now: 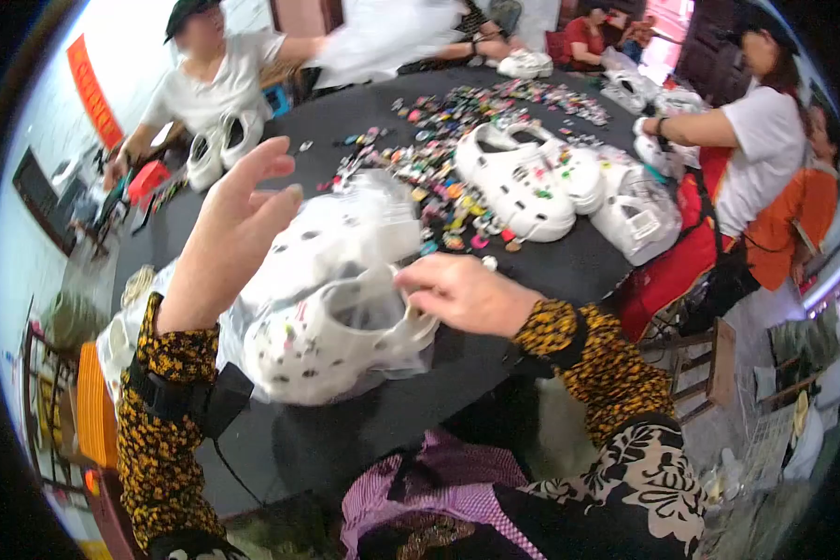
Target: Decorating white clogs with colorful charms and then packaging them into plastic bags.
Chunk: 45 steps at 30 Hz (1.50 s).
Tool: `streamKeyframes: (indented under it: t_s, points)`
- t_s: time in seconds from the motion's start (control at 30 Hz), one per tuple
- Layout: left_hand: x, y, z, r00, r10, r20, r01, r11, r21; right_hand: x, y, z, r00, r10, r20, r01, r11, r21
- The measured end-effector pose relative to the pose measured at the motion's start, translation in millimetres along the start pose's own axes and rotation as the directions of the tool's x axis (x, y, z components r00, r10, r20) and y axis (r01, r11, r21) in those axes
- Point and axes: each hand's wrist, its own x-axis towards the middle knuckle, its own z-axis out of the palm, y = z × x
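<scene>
- L hand (238, 224) is hovering apart from R hand (476, 291), w/ fingers loosely bent, holding nothing.
- R hand is touching heel strap (422, 327) of nearest white clog (294, 350); cannot tell if it is gripping.
- This clog is lying on dark table (345, 448), in front of person, w/ clear plastic (387, 196) just beside.
- Many small colourful charms (439, 201) are lying farther, near decorated clog pair (518, 196) on right.

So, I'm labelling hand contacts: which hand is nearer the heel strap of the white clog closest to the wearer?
Right. The right hand is at the heel strap, touching or nearly so; the left hand is raised, well off to the strap's left.
</scene>
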Motion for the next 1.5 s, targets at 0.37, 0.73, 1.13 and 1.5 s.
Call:
streamKeyframes:
  t_s: [0.37,0.73,1.13,1.5]
  points:
    - [-59.5,-103.2,-60.7,0.948,0.309,-0.075,-0.142,0.622,0.770,12.9,1.3,-30.3,0.923,0.372,0.099,-0.365,0.765,0.531]
    - [-97.0,-133.4,-72.8,0.971,-0.099,-0.216,0.198,0.838,0.509,38.4,38.1,-5.9,0.988,-0.127,-0.091,0.102,0.965,-0.243]
    - [-112.3,-152.3,-74.2,0.957,-0.264,-0.120,0.279,0.951,0.135,80.4,57.2,-14.2,0.991,0.079,0.106,0.004,0.782,-0.623]
    - [-105.0,-143.0,-81.0,0.900,-0.353,-0.257,0.280,0.918,-0.281,74.6,34.2,0.7,0.969,-0.220,-0.113,0.093,0.749,-0.656]
